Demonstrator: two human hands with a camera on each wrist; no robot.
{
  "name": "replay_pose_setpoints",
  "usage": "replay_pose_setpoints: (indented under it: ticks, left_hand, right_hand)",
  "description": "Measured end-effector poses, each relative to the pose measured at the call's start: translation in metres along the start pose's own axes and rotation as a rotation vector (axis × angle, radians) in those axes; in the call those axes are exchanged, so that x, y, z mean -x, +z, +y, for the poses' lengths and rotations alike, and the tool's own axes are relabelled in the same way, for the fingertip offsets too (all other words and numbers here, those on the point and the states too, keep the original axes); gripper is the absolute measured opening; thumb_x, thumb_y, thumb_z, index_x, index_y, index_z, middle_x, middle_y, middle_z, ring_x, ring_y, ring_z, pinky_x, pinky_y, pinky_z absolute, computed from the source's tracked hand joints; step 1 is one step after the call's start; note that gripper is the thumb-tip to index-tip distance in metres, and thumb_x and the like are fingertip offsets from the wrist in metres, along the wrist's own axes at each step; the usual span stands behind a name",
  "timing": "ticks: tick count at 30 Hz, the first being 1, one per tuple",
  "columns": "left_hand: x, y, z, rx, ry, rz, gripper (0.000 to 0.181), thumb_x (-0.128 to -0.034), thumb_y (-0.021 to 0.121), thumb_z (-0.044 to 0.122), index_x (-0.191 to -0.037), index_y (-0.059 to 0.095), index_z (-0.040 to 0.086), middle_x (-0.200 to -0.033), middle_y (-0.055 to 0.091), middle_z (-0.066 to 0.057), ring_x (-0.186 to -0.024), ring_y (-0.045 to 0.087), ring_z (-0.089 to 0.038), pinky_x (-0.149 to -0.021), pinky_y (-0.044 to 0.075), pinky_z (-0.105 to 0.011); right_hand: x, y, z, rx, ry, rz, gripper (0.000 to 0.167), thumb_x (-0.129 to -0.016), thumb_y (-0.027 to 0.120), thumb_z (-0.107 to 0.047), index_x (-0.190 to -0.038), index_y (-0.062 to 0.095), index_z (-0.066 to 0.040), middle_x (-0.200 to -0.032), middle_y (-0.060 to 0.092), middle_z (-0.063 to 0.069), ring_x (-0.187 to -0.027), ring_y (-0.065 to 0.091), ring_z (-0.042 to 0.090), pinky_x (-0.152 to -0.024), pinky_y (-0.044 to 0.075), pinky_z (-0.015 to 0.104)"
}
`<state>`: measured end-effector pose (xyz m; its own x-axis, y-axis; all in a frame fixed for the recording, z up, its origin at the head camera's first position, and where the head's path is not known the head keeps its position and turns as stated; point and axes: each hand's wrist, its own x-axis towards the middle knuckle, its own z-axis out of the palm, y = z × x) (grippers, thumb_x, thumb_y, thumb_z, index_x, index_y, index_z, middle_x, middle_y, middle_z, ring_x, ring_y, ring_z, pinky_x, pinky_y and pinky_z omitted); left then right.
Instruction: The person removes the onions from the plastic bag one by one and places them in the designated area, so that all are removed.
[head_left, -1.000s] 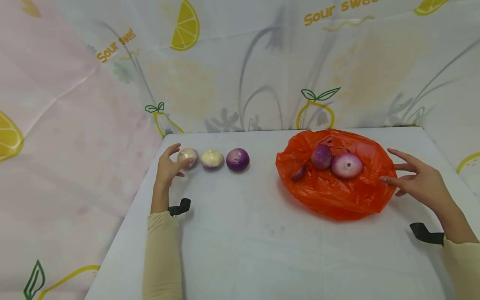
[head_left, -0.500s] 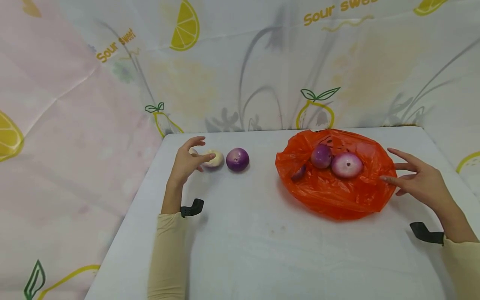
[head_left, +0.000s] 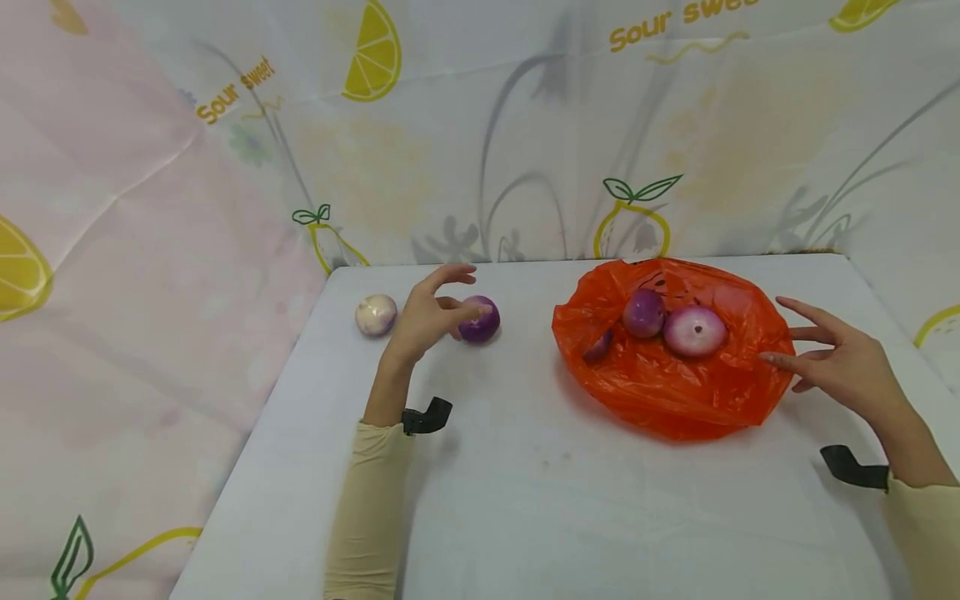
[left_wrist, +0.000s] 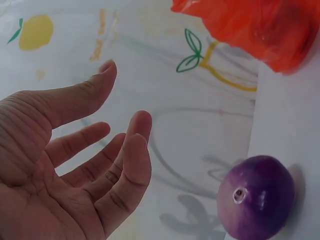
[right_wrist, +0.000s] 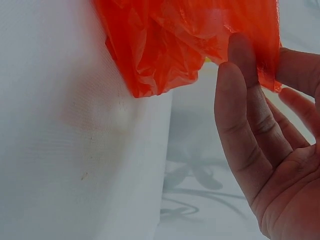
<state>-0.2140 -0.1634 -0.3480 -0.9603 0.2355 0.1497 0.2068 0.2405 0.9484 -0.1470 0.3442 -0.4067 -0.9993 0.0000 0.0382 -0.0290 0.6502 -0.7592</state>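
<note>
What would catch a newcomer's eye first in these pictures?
Probably the bright orange-red bag cradling purple onions on the right of the white table, with the right hand holding its edge. Next comes the left hand, near but apart from a deep-purple onion standing outside the bag. A paler onion sits farther left.

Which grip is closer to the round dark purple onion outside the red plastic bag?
Left: the left grip hovers beside that onion, not touching; the right grip is farther off, at the bag.
</note>
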Motion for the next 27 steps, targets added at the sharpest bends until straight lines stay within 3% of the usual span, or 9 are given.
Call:
replay_pose_setpoints:
  ticks: [8, 14, 18, 27]
  left_hand:
    - [-0.006, 0.033, 0.013, 0.018, 0.016, -0.065, 0.057, -0.08, 0.083, 0.014, -0.132, 0.06, 0.019, -0.125, 0.059, 0.001, -0.068, 0.064, -0.022, -0.049, 0.05, -0.03]
    - [-0.009, 0.056, 0.023, -0.007, 0.055, -0.147, 0.055, -0.0817, 0.083, 0.018, -0.131, 0.059, 0.019, -0.125, 0.06, 0.003, -0.078, 0.068, -0.023, -0.052, 0.053, -0.035]
    - [-0.012, 0.071, 0.03, -0.005, 0.076, -0.203, 0.054, -0.0831, 0.081, 0.019, -0.132, 0.058, 0.018, -0.125, 0.059, 0.002, -0.082, 0.07, -0.021, -0.055, 0.055, -0.04]
    - [-0.015, 0.097, 0.038, -0.002, 0.094, -0.298, 0.057, -0.0846, 0.08, 0.019, -0.135, 0.055, 0.01, -0.129, 0.058, -0.009, -0.08, 0.068, -0.028, -0.055, 0.056, -0.04]
  right_hand:
    - [0.0, 0.0, 0.001, 0.002, -0.004, -0.004, 0.081, -0.092, 0.073, -0.023, -0.157, 0.026, -0.029, -0.128, 0.047, 0.041, -0.065, 0.064, -0.001, -0.053, 0.056, 0.029]
    - [0.0, 0.0, 0.002, 0.004, -0.006, -0.005, 0.081, -0.092, 0.073, -0.022, -0.157, 0.026, -0.029, -0.127, 0.048, 0.042, -0.064, 0.065, 0.001, -0.052, 0.056, 0.028]
    - [0.0, 0.0, 0.002, 0.004, -0.006, -0.003, 0.081, -0.092, 0.072, -0.022, -0.157, 0.026, -0.028, -0.128, 0.047, 0.042, -0.065, 0.065, 0.001, -0.052, 0.056, 0.029]
    - [0.0, 0.001, 0.001, -0.001, -0.008, -0.002, 0.081, -0.092, 0.072, -0.022, -0.157, 0.025, -0.029, -0.127, 0.047, 0.042, -0.065, 0.064, -0.001, -0.052, 0.056, 0.028]
